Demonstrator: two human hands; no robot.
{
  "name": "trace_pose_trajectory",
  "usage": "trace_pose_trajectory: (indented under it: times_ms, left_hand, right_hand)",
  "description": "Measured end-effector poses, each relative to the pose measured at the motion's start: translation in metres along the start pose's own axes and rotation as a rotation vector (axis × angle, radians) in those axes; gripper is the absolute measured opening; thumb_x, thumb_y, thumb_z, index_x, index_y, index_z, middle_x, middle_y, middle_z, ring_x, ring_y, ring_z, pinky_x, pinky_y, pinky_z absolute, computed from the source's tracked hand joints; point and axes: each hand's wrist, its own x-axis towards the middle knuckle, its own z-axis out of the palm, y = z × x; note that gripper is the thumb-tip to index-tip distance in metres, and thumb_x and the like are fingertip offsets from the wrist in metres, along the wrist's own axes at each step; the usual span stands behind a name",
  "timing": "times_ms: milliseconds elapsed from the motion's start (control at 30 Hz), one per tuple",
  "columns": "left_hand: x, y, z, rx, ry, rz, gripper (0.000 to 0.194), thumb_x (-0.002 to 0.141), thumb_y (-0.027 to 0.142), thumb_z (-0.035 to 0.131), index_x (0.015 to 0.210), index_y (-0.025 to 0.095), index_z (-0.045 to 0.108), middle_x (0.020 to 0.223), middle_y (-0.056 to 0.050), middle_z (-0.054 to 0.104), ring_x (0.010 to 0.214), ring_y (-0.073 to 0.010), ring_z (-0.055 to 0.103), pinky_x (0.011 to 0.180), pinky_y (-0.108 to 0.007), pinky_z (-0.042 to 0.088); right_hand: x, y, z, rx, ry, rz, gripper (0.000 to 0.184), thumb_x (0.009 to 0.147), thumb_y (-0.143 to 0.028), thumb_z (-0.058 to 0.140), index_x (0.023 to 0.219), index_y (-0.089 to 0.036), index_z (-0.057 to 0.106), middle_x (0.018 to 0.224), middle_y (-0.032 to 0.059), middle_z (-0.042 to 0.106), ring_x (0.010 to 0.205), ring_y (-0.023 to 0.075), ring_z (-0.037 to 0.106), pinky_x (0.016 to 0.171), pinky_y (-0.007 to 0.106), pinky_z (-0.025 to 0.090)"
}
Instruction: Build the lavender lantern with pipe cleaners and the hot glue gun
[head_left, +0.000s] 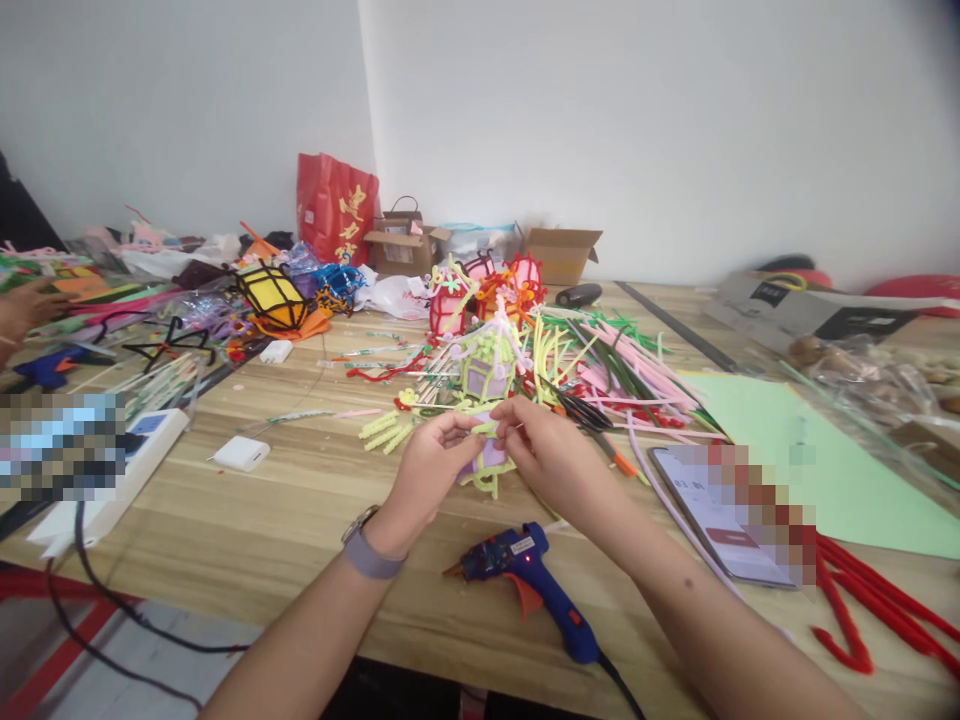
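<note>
My left hand point(433, 462) and my right hand point(551, 452) meet at mid-table, both with fingers pinched. Between their fingertips is a small yellow-green piece point(486, 427), perhaps pipe cleaner; its exact kind is unclear. Just below and behind the fingers sits a small lavender lantern point(489, 458) edged with yellow-green pipe cleaner, partly hidden by my hands. Another yellow-green and lavender lantern point(487, 372) stands right behind it. A blue hot glue gun point(536, 580) lies on the table nearer to me, its nozzle pointing left and a small red light on it.
Pipe cleaners point(630, 365) lie heaped behind and right of my hands. A phone point(724, 515) and a green sheet point(847, 460) are at right. A white power strip point(142, 470), a white charger point(241, 453) and a yellow lantern point(271, 297) are left. Another person's hand point(26, 310) shows far left.
</note>
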Motion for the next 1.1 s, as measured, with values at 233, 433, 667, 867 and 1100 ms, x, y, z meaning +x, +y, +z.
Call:
trace_pose_trajectory:
  times_ms: [233,433,667,867,1100]
  left_hand:
    - [0.001,0.002,0.0,-0.021,-0.028,-0.024,0.019,0.061,0.021,0.074,0.078,0.015,0.068,0.067,0.0,0.067,0.059,-0.0121,0.058,0.055,-0.022,0.041]
    - [0.005,0.003,-0.003,-0.103,-0.045,-0.08,0.03,0.057,0.028,0.079,0.081,0.014,0.067,0.07,-0.001,0.069,0.061,-0.0123,0.059,0.058,-0.023,0.045]
    - [0.006,0.003,-0.004,-0.168,-0.05,-0.089,0.03,0.054,0.026,0.08,0.078,0.014,0.066,0.07,-0.001,0.068,0.06,-0.0113,0.06,0.058,-0.023,0.047]
    - [0.006,0.005,-0.004,-0.214,-0.065,-0.118,0.028,0.053,0.024,0.081,0.075,0.013,0.066,0.065,0.001,0.066,0.057,-0.0099,0.059,0.055,-0.021,0.046]
    - [0.005,0.004,-0.005,-0.216,-0.084,-0.094,0.023,0.056,0.024,0.08,0.07,0.014,0.065,0.063,0.003,0.063,0.056,-0.0091,0.057,0.056,-0.021,0.046]
  right_hand:
    - [0.001,-0.001,-0.001,-0.122,-0.052,0.005,0.021,0.086,-0.007,0.043,0.091,-0.014,0.062,0.083,0.0083,0.07,0.075,0.017,0.064,0.067,0.026,0.043]
    - [0.003,0.007,-0.009,-0.211,-0.028,0.01,0.026,0.087,-0.009,0.04,0.097,-0.015,0.063,0.084,0.0082,0.072,0.073,0.0181,0.065,0.065,0.025,0.042]
    - [0.002,0.01,-0.027,-0.137,0.122,-0.001,0.018,0.089,-0.018,0.042,0.099,-0.02,0.056,0.065,-0.0002,0.065,0.054,0.0159,0.058,0.055,0.024,0.037]
    - [0.002,0.013,-0.037,-0.079,0.04,-0.193,0.014,0.085,-0.01,0.053,0.082,-0.02,0.062,0.081,0.0031,0.067,0.075,0.0158,0.062,0.068,0.025,0.044]
    - [0.005,0.007,-0.019,-0.353,-0.131,-0.184,0.009,0.086,-0.017,0.061,0.088,-0.014,0.069,0.087,0.0095,0.064,0.085,0.022,0.061,0.077,0.033,0.046]
